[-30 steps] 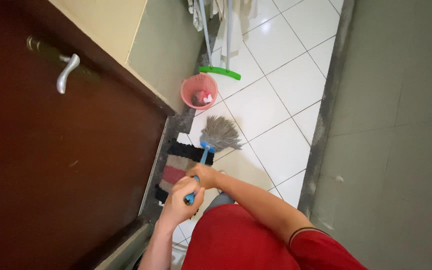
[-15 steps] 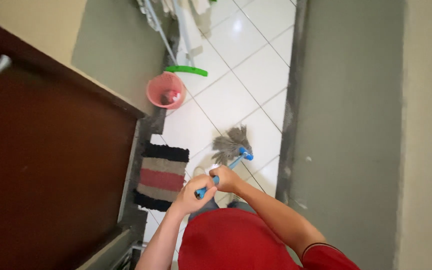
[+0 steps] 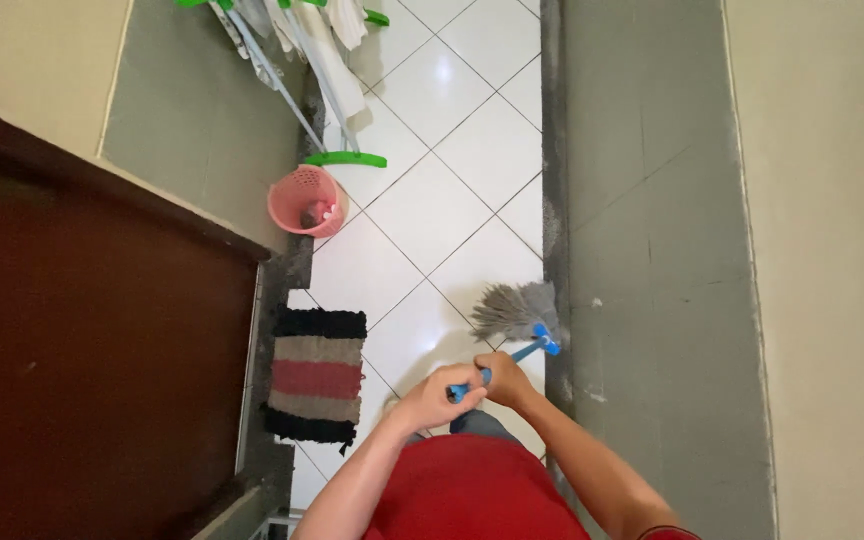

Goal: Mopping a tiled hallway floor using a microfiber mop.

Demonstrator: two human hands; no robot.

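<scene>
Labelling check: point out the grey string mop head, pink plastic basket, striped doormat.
grey string mop head (image 3: 512, 310), head view, middle of the strands
pink plastic basket (image 3: 292, 190), head view, rim
striped doormat (image 3: 318, 378), head view, red band

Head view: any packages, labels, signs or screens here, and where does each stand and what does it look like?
None in view: no package, label, sign or screen.
The pink basket by the left wall holds small items too small to tell.
</scene>
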